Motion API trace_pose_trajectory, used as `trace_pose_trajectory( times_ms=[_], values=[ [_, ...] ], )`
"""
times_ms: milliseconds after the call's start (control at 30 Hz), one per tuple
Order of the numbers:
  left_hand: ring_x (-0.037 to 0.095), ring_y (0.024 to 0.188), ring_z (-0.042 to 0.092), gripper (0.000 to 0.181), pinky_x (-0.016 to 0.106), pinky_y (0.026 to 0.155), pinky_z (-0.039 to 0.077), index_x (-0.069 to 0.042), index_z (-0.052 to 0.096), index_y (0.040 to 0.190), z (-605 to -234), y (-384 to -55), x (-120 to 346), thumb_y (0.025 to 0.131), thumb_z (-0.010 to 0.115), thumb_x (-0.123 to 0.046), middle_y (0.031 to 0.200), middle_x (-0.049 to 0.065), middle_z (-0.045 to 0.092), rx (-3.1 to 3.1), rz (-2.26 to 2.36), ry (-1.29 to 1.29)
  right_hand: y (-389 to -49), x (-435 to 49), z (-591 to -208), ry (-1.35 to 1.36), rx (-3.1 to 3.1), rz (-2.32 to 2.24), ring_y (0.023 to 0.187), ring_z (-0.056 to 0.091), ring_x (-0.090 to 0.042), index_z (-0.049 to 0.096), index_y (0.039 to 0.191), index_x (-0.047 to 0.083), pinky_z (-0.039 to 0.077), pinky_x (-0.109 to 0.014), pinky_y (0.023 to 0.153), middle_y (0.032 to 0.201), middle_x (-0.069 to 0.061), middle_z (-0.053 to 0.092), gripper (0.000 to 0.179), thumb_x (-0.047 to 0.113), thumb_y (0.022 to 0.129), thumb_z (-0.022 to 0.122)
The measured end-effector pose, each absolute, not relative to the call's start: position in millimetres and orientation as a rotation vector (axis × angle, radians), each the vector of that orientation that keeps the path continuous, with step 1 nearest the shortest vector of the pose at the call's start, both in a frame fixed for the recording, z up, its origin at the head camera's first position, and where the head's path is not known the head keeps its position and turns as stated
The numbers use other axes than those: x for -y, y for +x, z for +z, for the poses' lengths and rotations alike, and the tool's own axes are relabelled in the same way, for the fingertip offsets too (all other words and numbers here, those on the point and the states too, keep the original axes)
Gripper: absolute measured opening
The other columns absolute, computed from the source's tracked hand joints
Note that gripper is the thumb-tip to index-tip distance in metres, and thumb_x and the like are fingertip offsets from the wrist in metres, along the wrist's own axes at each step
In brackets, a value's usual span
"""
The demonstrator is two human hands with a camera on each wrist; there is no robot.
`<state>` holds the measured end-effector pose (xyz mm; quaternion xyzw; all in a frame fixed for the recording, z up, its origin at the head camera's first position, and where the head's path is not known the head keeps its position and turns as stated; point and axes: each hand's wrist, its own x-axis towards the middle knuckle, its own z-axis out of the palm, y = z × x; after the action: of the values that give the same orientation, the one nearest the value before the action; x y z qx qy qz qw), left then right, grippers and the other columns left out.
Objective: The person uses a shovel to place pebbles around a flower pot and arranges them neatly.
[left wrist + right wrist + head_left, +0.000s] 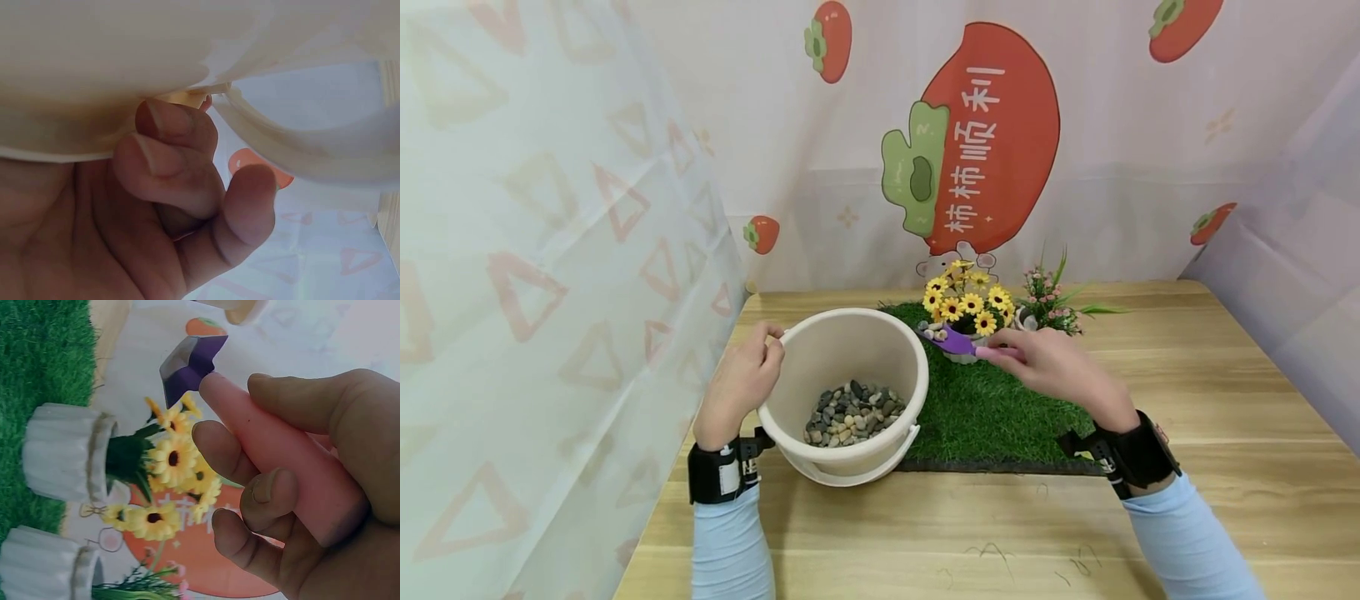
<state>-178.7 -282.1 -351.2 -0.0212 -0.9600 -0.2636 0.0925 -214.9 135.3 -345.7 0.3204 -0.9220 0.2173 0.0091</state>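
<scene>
My left hand (741,379) grips the rim of a cream bucket (816,354) on the left of the table. Grey and tan pebbles (850,417) lie in its bottom. In the left wrist view, curled fingers (187,181) sit under the rim beside the bucket's handle (281,140). My right hand (1067,367) holds a small trowel by its pink handle (269,447). Its purple blade (957,341) points left and carries a few pebbles (934,333), between the bucket and a white ribbed pot (62,450) of yellow flowers (972,303).
Both pots stand on a green artificial turf mat (1000,417); the second white pot (44,569) holds small pink flowers (1051,298). Loose dark strands (992,552) lie on the wooden table (865,542). A patterned curtain (820,167) hangs behind and at the sides.
</scene>
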Motion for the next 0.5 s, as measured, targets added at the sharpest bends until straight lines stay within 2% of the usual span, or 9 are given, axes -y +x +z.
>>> trace_pose_trajectory(
  times_ms=[200,367,500],
  values=[
    [0.017,0.049,0.046,0.035,0.031,0.049,0.040,-0.008,0.052,0.123,-353,-178,282,0.105,0.030,-0.028,0.064,0.005,0.051,2.847,-0.792,-0.055,-218,-138,-361,0.997,2.863,0.682,0.060,0.036,-0.005,0.066,0.114,0.021,0.035,-0.029,0.066,0.069,0.010,0.050,0.020,0.031,0.100,0.055],
    [0.017,0.049,0.047,0.036,0.031,0.050,0.041,-0.009,0.053,0.123,-354,-178,282,0.105,0.029,-0.028,0.066,0.006,0.052,2.845,-0.788,-0.054,-225,-139,-376,0.986,2.880,0.697,0.059,0.030,-0.005,0.066,0.111,0.022,0.033,-0.033,0.068,0.065,0.010,0.039,0.019,0.033,0.100,0.055],
    [0.017,0.049,0.047,0.036,0.031,0.050,0.041,-0.009,0.053,0.123,-353,-178,282,0.104,0.030,-0.028,0.066,0.006,0.052,2.847,-0.782,-0.052,-233,-141,-387,0.981,2.913,0.735,0.058,0.026,-0.005,0.066,0.111,0.021,0.031,-0.033,0.067,0.064,0.009,0.038,0.021,0.034,0.100,0.054]
  ],
)
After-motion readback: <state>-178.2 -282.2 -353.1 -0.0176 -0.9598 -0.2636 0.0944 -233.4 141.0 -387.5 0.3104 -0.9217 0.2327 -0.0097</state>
